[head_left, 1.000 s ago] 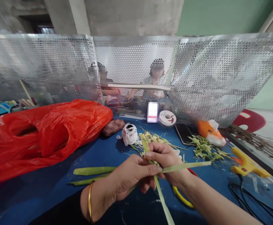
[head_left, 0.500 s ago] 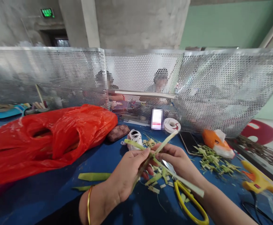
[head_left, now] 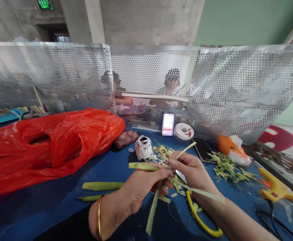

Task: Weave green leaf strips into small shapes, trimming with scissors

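Both hands meet over the blue table, pinching crossed green leaf strips (head_left: pixel 153 208) where they overlap. My left hand (head_left: pixel 143 184) grips them from the left, thumb on top; one strip end sticks out left and another hangs down toward me. From the right, my right hand (head_left: pixel 188 167) pinches the same crossing, with one end pointing up and away and a pale one trailing over the wrist. The crossing itself is mostly hidden by fingers. Yellow-handled scissors (head_left: pixel 204 223) lie beneath my right hand, partly covered. Loose leaf pieces (head_left: pixel 102 185) rest by my left wrist.
A red plastic bag (head_left: pixel 61 140) fills the left side. Behind the hands are a white string ball (head_left: pixel 143 148), a checked pouch (head_left: pixel 126 139), a lit phone (head_left: pixel 168 124) and a ribbon spool (head_left: pixel 184 131). A yellow glue gun (head_left: pixel 274 190) and leaf scraps (head_left: pixel 228 170) lie right.
The hands have shifted slightly right and the strips have turned. One strip end now hangs clearly down below my left hand. The view has tipped a little downward.
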{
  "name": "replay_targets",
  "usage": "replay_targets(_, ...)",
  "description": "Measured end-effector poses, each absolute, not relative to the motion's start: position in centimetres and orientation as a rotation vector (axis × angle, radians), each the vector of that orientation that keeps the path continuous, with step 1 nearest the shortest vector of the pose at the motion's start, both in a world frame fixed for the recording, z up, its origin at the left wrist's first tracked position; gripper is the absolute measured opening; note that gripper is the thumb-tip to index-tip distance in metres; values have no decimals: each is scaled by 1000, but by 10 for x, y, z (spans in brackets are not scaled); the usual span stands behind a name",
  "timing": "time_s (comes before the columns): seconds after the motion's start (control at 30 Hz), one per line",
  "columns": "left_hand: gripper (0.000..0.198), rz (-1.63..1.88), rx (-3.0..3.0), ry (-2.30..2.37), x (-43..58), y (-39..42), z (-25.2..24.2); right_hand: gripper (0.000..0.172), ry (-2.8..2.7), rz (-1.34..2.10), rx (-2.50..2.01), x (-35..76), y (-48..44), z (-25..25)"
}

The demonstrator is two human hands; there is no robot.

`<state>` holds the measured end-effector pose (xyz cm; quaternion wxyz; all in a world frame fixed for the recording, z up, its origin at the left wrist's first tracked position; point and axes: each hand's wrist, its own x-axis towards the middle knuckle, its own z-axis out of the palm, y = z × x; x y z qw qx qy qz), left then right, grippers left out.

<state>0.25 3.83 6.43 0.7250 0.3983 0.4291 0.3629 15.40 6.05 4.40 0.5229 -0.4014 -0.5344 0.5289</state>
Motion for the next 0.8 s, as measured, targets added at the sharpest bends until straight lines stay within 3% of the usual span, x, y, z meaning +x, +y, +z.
replay_targets(0.23,23,837,1009,928,-5,42,54,25,-1212,1239,-935,151,65,42)
replay_targets(0.5,29,1322,792,958,-7,47,61,25,-1461,1391,-1013,137,49,45)
replay_targets(0.8,33,1113,902,840,-5,44,54,28,-1176,1451,-921,128,36,37)
